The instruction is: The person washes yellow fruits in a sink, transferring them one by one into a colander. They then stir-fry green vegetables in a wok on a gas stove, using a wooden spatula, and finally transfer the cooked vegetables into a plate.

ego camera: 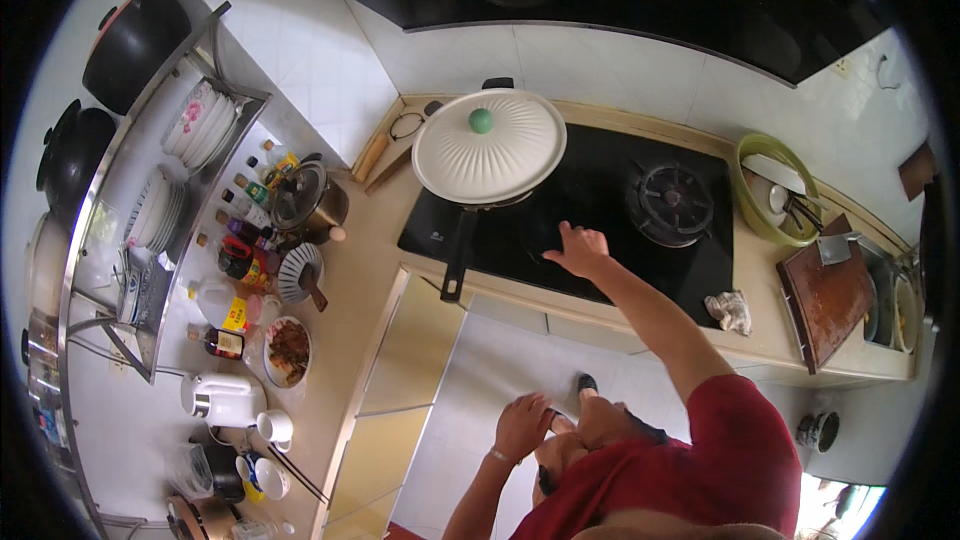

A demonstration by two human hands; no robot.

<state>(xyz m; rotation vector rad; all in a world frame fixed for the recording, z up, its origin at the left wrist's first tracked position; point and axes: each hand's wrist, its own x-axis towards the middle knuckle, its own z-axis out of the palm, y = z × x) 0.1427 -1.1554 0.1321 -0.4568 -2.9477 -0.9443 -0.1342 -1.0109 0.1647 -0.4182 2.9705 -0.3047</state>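
Observation:
My right hand (581, 249) is over the front of a black glass gas cooktop (577, 202), thumb and forefinger spread, holding nothing. Whether its fingertips touch the glass I cannot tell. To its left, a pan under a white ribbed lid (491, 157) with a green knob (481, 120) covers the left burner; its black handle (459, 255) points toward me past the cooktop's front edge. The right burner (670, 199), with its black pan support, has nothing on it. My left hand (523, 427) hangs low before my body, fingers loosely bent, with nothing seen in it.
On the left counter are a lidded steel pot (309, 202), an egg (337, 233), several bottles, a plate of food (287, 351) and a white kettle (223, 399). Rightward lie a green basin (776, 229), a crumpled cloth (728, 312), a cutting board (829, 300) and a cleaver (835, 249).

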